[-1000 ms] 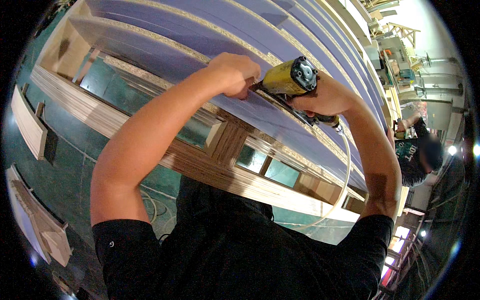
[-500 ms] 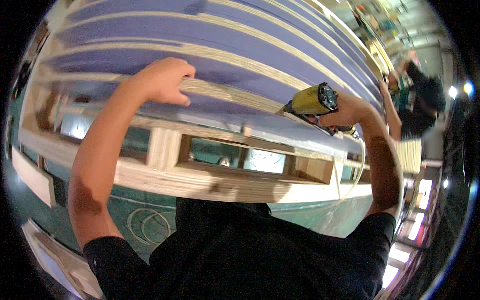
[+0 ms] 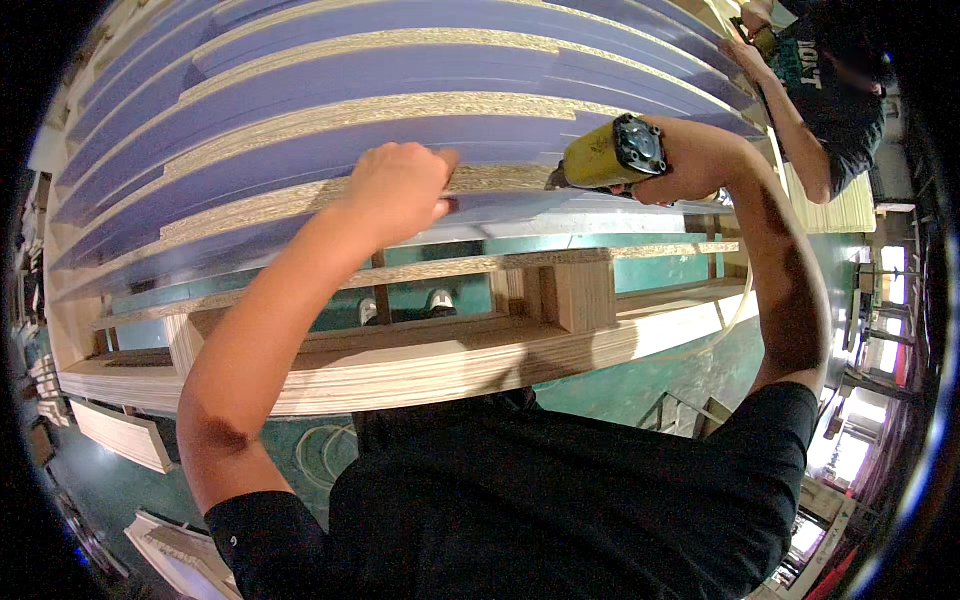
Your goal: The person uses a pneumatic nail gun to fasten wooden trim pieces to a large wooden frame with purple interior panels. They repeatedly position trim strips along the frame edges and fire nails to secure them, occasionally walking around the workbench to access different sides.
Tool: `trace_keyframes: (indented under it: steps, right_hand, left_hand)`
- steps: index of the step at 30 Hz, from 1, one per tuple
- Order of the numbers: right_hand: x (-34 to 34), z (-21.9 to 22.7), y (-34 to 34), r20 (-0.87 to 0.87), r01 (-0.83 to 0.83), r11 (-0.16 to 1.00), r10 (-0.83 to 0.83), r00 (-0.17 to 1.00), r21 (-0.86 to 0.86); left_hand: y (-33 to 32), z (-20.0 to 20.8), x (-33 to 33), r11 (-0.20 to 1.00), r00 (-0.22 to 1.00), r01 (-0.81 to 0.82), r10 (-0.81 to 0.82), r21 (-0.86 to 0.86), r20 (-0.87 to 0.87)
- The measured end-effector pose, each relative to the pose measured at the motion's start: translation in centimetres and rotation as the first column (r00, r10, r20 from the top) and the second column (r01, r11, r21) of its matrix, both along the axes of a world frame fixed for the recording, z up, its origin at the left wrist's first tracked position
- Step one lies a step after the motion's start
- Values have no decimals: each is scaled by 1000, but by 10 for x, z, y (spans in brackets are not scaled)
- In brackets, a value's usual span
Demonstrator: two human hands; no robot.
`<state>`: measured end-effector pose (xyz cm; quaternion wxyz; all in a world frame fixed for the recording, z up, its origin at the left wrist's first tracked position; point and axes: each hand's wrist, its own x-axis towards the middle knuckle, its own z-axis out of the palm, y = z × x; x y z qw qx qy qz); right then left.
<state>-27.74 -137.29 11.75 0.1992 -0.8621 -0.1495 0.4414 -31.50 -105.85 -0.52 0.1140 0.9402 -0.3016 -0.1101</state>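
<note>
My left hand (image 3: pixel 398 192) is closed over a narrow particleboard strip (image 3: pixel 505 179), with the forefinger on its far side and the thumb on its near side. Farther right, my right hand (image 3: pixel 690 160) is wrapped round a yellow-and-black nail gun (image 3: pixel 598 157), its grip mostly hidden by my fingers. The gun lies tilted, its dark nose pointing left at the strip's right part; whether it touches cannot be made out. Rows of purple-blue panels (image 3: pixel 330 130) with raw particleboard edges run across beyond my hands.
A layered plywood frame (image 3: pixel 430 375) with upright blocks (image 3: pixel 585 295) lies nearest my body. A pale hose (image 3: pixel 735 315) hangs below my right hand. At the upper right a co-worker (image 3: pixel 830 110) reaches toward the panels. Loose boards (image 3: pixel 120 435) lie on the green floor at left.
My left hand has moved right and closed on the strip. The nail gun has shifted slightly up and left in the view. The view has turned, and the co-worker appears larger.
</note>
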Motion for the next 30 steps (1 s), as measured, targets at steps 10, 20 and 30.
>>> trace_keyframes:
  steps: [10, 20, 30]
  right_hand:
    - [11, -20, -27, -28, -71, 984, 77, 997, 162]
    - [13, 17, -8, 91, 78, 977, -61, 994, -198]
    - [21, 23, 140, 321, -224, 972, 233, 918, -65]
  left_hand:
    - [-3, -3, 2, 1000, 1000, -18, 18, 18, 4]
    - [21, -1, 2, 997, 1000, 25, -25, -77, -2]
    - [304, 15, 2, 959, 838, -252, 281, -126, 468]
